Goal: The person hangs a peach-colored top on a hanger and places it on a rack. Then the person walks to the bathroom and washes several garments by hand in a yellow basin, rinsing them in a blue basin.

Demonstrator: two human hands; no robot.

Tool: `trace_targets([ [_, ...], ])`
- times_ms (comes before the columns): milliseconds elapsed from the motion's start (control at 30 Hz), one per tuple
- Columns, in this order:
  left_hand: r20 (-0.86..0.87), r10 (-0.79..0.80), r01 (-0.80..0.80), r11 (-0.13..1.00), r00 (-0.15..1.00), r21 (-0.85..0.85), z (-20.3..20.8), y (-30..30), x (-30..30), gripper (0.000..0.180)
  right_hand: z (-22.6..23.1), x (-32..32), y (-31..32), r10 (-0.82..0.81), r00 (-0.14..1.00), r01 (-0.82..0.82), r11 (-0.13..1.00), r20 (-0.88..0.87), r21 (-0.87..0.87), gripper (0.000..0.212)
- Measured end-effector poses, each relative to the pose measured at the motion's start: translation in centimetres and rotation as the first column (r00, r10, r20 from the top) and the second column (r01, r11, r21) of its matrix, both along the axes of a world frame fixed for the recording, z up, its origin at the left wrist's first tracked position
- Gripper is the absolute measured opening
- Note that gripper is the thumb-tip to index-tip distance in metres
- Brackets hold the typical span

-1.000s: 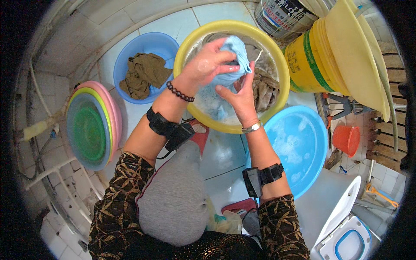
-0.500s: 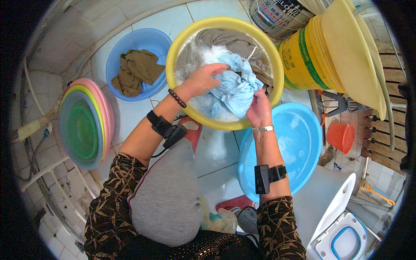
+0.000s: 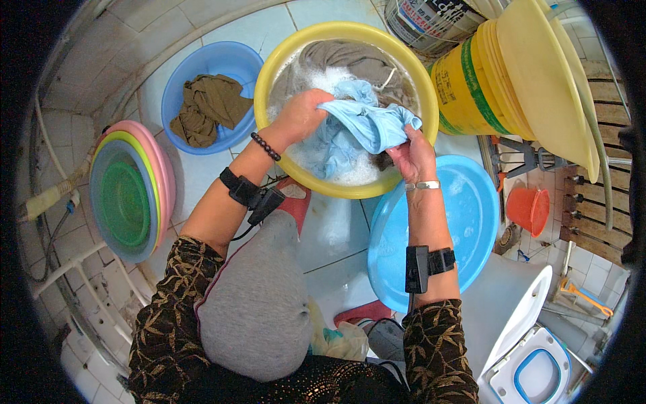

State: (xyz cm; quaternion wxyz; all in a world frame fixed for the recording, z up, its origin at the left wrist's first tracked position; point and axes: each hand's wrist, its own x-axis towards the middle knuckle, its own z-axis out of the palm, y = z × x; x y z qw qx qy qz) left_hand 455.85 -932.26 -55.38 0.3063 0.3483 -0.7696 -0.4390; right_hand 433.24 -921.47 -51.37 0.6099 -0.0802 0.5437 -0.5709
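Between my two hands a wet light-blue garment (image 3: 373, 124) is stretched, above a yellow basin (image 3: 277, 50) of sudsy water. My left hand (image 3: 301, 116) is closed on its left edge. At its right end, my right hand (image 3: 414, 156) grips the cloth with the fingers partly hidden. The lower folds of the garment hang into the foam. Grey-brown cloth (image 3: 343, 54) soaks at the far side of the basin, with a thin white cord (image 3: 387, 79) lying over it.
To the left, a blue basin (image 3: 176, 84) holds brown cloth (image 3: 208, 108), near several stacked colored basins (image 3: 124, 195). A light-blue basin (image 3: 464, 236) stands close by my right forearm. Yellow buckets (image 3: 471, 87) and a paint pail (image 3: 431, 23) are at the far right; a toilet (image 3: 511, 330) is nearer.
The bunched blue garment is now spread between my hands. My left hand has moved slightly left and closed on its edge; my right hand has shifted right.
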Motion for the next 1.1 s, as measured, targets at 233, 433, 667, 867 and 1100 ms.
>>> trace_targets([
  [233, -0.293, 0.037, 0.027, 0.977, 0.955, 0.21, 2.5, -0.5, -0.1, 0.026, 1.7, 0.7, 0.5, 0.008, 0.999, -0.006, 0.999, -0.038, 0.04, 0.04],
  [433, -0.267, -0.19, 0.24, 0.955, 0.945, 0.171, 5.0, 0.0, 0.6, 0.03, 0.8, 2.2, 0.4, 0.25, 0.847, -0.224, 0.968, -0.469, 0.112, 0.057],
  [667, -0.412, -0.264, 0.441, 0.79, 0.872, 0.426, 5.5, 0.5, 4.5, 0.03, -2.8, 3.2, -0.6, 0.207, -0.069, -0.239, 0.946, -0.976, 0.218, 0.049],
  [867, -0.318, -0.134, 0.289, 0.808, 0.939, 0.513, 3.9, 0.1, 5.5, 0.025, -1.8, 3.5, 0.9, 0.376, -0.342, -0.311, 0.819, -0.861, 0.482, 0.012],
  [1100, -0.286, -0.156, 0.277, 0.847, 0.945, 0.454, 5.9, -0.2, 6.1, 0.024, 0.2, 3.7, -1.1, 0.144, -0.117, -0.395, 0.901, -0.983, 0.179, 0.037],
])
